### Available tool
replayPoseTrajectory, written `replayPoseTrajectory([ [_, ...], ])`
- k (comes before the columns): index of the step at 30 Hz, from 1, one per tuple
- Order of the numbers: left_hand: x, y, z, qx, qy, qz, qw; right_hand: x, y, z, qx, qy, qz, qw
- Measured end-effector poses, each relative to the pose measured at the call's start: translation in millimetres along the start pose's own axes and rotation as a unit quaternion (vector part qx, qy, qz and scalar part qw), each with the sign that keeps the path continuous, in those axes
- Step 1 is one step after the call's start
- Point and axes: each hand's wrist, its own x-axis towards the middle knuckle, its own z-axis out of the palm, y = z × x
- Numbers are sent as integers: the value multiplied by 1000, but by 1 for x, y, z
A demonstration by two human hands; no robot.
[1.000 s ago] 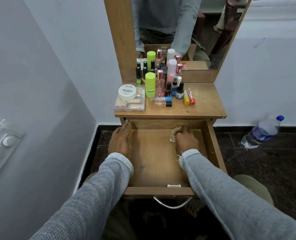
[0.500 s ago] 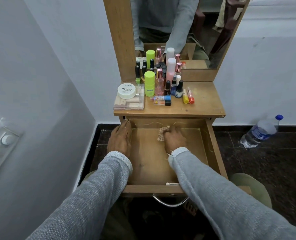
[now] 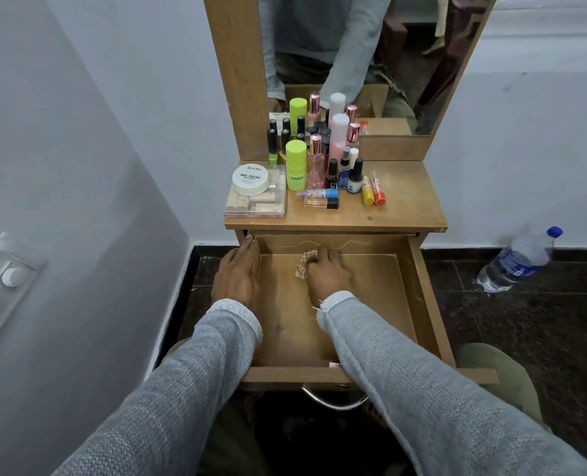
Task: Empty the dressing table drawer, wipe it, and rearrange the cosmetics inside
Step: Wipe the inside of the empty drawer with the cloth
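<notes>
Wipe step in hand: my right hand pinched cloth, far drawer floor; left hand spread on left wall. Next: wipe near half, reload cosmetics.

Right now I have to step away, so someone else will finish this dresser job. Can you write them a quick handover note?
Left hand: resting flat on the drawer left wall, steadying it.
Right hand: pressing a small cloth on the drawer floor near the back.
Cosmetics: all on the tabletop, left of centre.
Done: drawer emptied, apart from something small at the front edge.
Left: finish wiping, put cosmetics back in order.
</notes>
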Motion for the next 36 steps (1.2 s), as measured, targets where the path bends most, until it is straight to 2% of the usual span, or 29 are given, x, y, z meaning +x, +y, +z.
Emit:
replayPoseTrajectory([
  [3,0,1,-1,-2,1,-2,1000,-3,19,-2,4,-9,20,1000],
  [10,1,-2,0,0,-4,1,1000,-8,77,-13,45,-19,142,989],
  [18,1,0,-1,11,-10,-6,1000,-8,85,-7,51,0,180,982],
  [25,0,2,-2,5,-16,-8,1000,-5,85,-3,13,19,173,985],
  [36,0,1,-2,1,-7,2,1000,-27,89,1,-22,-35,155,987],
])
